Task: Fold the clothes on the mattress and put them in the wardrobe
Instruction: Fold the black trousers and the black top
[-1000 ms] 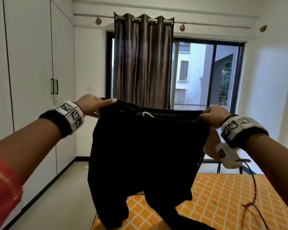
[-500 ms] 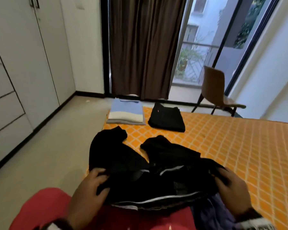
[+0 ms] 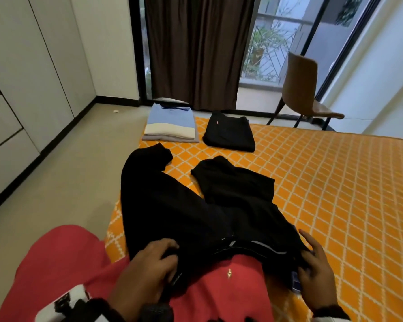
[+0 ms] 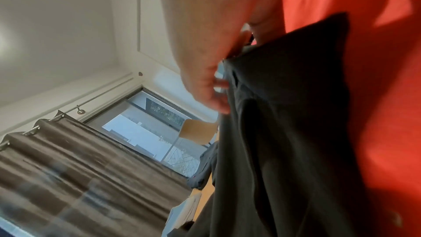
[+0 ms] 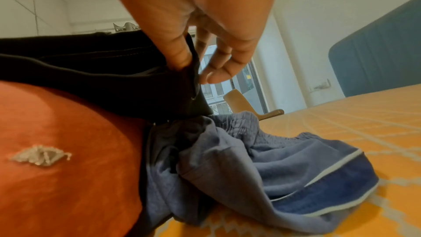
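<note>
1. At about nine o'clock in the head view, the white wardrobe lines the left wall with its doors closed.
2. At seven o'clock the left hand curls its fingers around the left end of the waistband of the black trousers, gripping it over the person's red garment.
3. From six o'clock up toward the centre, the trousers lie on the orange mattress, waistband nearest the person, both legs stretching away toward twelve o'clock; the left leg reaches the mattress edge.
4. Near twelve o'clock, a folded light-blue and cream pile sits just beside a folded black garment at the far edge of the mattress.
5. At five o'clock the right hand grasps the right end of the waistband, thumb pressed into the fabric, the other fingers loosely extended.
6. Beneath that hand lies a crumpled blue garment, touching the trousers.
7. At two o'clock a brown chair stands by the window.
</note>
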Demonstrator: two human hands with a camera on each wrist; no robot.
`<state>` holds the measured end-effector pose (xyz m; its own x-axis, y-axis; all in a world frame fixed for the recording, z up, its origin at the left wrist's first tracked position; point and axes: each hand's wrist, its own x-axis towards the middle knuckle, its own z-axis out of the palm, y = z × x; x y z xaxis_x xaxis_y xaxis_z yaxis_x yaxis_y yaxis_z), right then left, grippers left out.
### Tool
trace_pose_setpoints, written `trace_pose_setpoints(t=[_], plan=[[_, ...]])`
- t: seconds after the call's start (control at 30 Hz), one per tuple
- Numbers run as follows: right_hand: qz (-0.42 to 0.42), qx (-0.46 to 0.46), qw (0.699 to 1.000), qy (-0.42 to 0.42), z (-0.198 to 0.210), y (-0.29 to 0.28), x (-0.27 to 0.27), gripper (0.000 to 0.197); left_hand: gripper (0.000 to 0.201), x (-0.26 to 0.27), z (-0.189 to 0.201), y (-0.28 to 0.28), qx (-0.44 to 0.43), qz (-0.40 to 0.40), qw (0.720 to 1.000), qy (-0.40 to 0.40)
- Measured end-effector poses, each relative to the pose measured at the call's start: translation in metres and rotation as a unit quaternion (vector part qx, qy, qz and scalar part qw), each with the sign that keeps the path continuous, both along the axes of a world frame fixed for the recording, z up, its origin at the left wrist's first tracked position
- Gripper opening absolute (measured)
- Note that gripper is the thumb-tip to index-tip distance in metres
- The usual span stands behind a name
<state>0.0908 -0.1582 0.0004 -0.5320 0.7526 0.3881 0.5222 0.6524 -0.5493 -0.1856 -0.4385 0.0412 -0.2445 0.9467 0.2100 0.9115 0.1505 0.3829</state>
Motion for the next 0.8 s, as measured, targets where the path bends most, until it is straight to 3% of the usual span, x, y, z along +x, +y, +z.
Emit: trace_pose_setpoints(t=[0.07,0.17,0.27,0.33,0.4,0.5,0.57,0.67,0.73,0.8], plan=[[0.019,0.016,0.998,0.052,0.004,-0.001,-0.004,0.039,0.032,0.010,0.018,0.018,0.014,-0.027,0.999,-0.018],[0.006,0.009,0.995,0.099,0.005,-0.001,-0.009,0.041,0.035,0.023,0.032,0.053,0.053,-0.028,0.998,-0.026],[0.004,0.030,0.992,0.120,0.011,0.002,-0.014,0.038,0.054,0.034,0.035,0.092,0.020,-0.023,0.999,-0.011],[0.013,0.031,0.990,0.139,0.020,0.003,-0.016,0.042,0.049,0.032,0.035,0.113,-0.017,-0.013,1.000,-0.009],[0.022,0.031,0.990,0.136,0.026,0.005,-0.016,0.039,0.040,0.030,0.039,0.125,0.033,-0.014,0.999,0.018],[0.007,0.035,0.989,0.144,0.027,0.013,-0.009,0.035,0.036,0.037,0.026,0.120,0.101,-0.035,0.994,0.032],[-0.009,0.020,0.985,0.174,0.025,0.018,-0.007,0.032,0.037,0.056,0.006,0.112,0.086,-0.070,0.992,0.061],[0.040,-0.014,0.975,0.219,0.038,0.017,-0.024,0.062,0.044,0.074,-0.018,0.103,0.046,-0.103,0.990,0.086],[0.087,-0.062,0.963,0.248,0.051,0.017,-0.042,0.037,0.046,0.075,-0.016,0.102,0.042,-0.104,0.989,0.099],[0.115,-0.064,0.956,0.261,0.069,0.013,-0.064,0.044,0.048,0.073,-0.009,0.101,0.042,-0.101,0.989,0.104]])
